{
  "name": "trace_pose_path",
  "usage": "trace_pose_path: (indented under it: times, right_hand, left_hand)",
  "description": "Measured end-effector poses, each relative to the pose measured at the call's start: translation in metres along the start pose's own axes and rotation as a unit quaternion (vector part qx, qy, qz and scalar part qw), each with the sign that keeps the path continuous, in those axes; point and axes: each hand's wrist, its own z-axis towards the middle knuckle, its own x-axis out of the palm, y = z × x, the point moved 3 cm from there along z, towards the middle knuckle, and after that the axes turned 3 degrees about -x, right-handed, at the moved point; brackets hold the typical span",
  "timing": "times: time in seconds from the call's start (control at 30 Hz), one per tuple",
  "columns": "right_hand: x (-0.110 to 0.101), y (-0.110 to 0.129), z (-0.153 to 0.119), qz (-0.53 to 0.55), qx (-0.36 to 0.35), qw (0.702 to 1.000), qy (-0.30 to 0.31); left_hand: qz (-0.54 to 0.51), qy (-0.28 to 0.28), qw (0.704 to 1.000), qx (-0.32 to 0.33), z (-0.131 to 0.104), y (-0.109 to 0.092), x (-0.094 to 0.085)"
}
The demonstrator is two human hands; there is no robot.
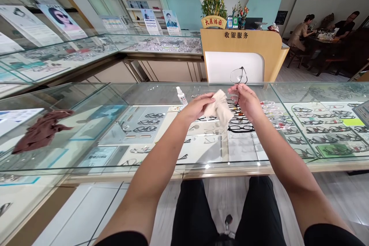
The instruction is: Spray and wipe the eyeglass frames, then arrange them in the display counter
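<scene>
My left hand (200,105) pinches a cream-coloured cleaning cloth (219,108), which hangs down in loose folds over the glass counter. To its right, my right hand (247,99) grips a pair of glasses (241,80) with a thin dark frame. The glasses are turned on end, one lens up above my fingers and the other lower, close to the cloth. Whether cloth and lens touch, I cannot tell. Just beyond my left hand a small white spray bottle (181,96) stands on the counter top.
Under the glass counter (198,163) lie several rows of spectacle frames (240,128). A crumpled brown cloth (43,130) rests on the glass at the left. Beyond stands a wooden cashier desk (275,52) with a plant. Two people sit at a table in the far right background.
</scene>
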Motion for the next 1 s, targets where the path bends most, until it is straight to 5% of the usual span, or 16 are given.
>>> trace_pose_path:
  times: [0.2, 0.63, 1.0]
  right_hand:
    - [0.000, -0.003, 0.000, -0.001, 0.008, 1.000, -0.009]
    - [0.011, -0.009, -0.010, -0.035, 0.022, 0.999, 0.014]
    - [0.021, -0.009, -0.019, 0.041, 0.068, 0.996, 0.039]
  left_hand:
    - [-0.108, 0.006, 0.994, -0.005, 0.007, 0.007, 0.002]
    - [-0.084, 0.022, 0.996, -0.023, -0.005, 0.012, 0.026]
    - [-0.042, 0.079, 0.996, 0.004, -0.021, -0.002, 0.043]
